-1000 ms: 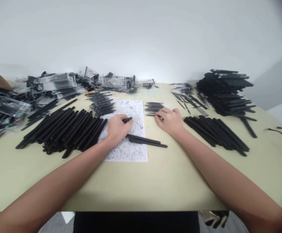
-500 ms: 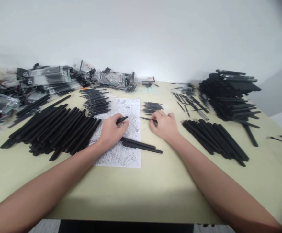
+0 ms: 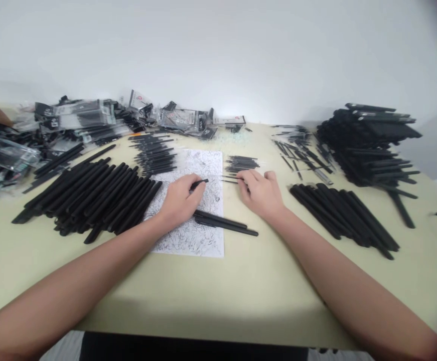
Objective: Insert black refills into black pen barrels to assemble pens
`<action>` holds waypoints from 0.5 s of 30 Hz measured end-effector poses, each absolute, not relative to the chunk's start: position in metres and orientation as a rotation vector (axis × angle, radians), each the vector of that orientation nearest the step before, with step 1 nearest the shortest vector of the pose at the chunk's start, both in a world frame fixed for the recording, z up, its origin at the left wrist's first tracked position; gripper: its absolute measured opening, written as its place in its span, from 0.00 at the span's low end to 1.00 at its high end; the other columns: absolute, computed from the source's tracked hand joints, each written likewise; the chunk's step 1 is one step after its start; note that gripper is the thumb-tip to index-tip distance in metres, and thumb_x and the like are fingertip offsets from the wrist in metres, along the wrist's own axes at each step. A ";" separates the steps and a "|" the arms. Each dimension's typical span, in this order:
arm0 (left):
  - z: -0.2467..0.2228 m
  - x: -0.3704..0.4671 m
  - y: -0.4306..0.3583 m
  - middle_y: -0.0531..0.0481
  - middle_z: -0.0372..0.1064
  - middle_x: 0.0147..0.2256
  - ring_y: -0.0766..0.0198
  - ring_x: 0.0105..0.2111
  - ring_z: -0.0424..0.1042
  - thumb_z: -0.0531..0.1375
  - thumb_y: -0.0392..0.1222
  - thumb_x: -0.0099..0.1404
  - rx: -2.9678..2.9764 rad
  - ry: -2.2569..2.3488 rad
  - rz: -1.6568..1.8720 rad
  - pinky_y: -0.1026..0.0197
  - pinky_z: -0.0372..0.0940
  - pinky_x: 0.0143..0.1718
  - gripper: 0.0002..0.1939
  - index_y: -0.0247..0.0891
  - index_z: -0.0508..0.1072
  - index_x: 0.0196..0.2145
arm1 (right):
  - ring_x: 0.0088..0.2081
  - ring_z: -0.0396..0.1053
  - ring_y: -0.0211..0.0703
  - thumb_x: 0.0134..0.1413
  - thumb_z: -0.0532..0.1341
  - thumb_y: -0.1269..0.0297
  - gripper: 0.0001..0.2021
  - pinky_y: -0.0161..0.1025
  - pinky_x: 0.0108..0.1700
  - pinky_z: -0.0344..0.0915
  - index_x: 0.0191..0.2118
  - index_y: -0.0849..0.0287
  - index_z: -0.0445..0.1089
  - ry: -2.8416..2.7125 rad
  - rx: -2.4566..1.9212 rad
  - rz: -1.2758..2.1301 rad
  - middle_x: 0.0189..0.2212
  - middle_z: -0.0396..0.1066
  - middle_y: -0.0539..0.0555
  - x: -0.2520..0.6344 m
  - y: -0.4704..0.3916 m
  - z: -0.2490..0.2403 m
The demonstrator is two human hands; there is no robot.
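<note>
My left hand (image 3: 183, 196) grips a black tube (image 3: 199, 184), leaving one end exposed; my right hand (image 3: 261, 193) curls beside thin rods (image 3: 243, 163), its grip unclear, their parallel lie probably easing pickup.

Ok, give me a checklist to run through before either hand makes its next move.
1. Left hand gripping a dark piece: ok.
2. Right hand pinching just one thin rod: cannot tell; two rods show by its fingertips.
3. Paper free of loose pens: not ok; two black pens cross its right edge.
4. Held piece's open end in view: cannot tell, too small.
5. Hands apart: ok, a gap shows between them.
</note>
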State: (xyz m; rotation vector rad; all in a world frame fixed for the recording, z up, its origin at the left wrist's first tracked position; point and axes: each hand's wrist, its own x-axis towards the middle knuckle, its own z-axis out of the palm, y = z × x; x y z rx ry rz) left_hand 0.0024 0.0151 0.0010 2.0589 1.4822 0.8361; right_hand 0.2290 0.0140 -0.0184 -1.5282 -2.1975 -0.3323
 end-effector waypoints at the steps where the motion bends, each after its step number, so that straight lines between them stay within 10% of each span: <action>1: 0.000 0.002 0.016 0.51 0.71 0.32 0.60 0.35 0.68 0.52 0.45 0.66 2.069 1.470 0.841 0.60 0.58 0.38 0.11 0.38 0.71 0.33 | 0.33 0.68 0.42 0.66 0.49 0.67 0.12 0.44 0.40 0.47 0.42 0.59 0.69 -2.201 -1.492 -0.354 0.37 0.76 0.54 0.228 0.013 -0.018; 15: -0.008 0.003 0.018 0.49 0.74 0.38 0.59 0.40 0.70 0.55 0.46 0.66 2.137 1.402 0.886 0.57 0.61 0.43 0.10 0.40 0.73 0.37 | 0.36 0.71 0.40 0.67 0.50 0.66 0.13 0.44 0.40 0.49 0.42 0.56 0.72 -2.280 -1.301 -0.417 0.39 0.78 0.52 0.230 0.010 -0.017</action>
